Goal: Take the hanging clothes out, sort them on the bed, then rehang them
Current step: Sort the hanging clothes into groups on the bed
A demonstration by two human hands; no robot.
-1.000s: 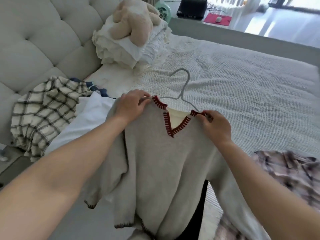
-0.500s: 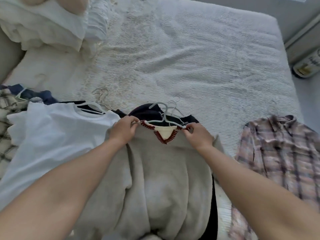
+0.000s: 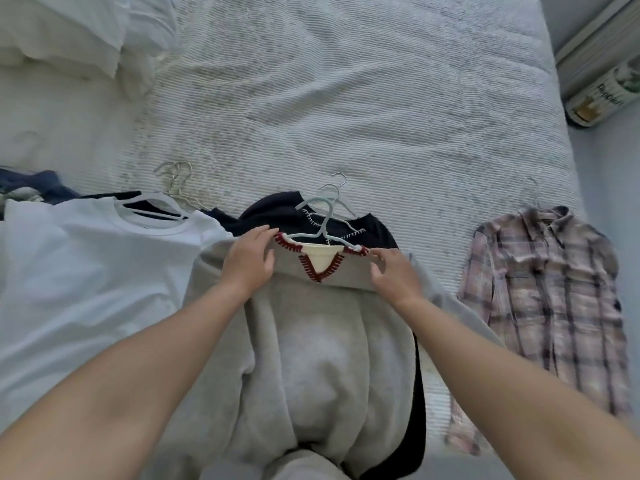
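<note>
A grey V-neck sweater (image 3: 322,348) with dark red stitched trim lies on a pale hanger (image 3: 322,221) at the bed's near edge, on top of a dark navy garment (image 3: 277,209). My left hand (image 3: 249,261) rests flat on the sweater's left shoulder, fingers stretched out. My right hand (image 3: 391,271) lies over the right shoulder with its fingers apart, not pinching the cloth. A white T-shirt (image 3: 86,271) on a hanger lies to the left. To the right lies a pink plaid shirt (image 3: 543,299), also on a hanger.
The white textured bedspread (image 3: 346,98) stretches beyond the clothes. Folded white bedding (image 3: 69,32) is piled at the far left. A plaid and blue heap (image 3: 27,188) peeks out at the left edge. A printed bag or roll (image 3: 602,98) stands on the floor at the right.
The view has tipped down onto the bed. The sweater was lowered onto the dark garment, and both hands loosened from gripping its shoulders to resting on them.
</note>
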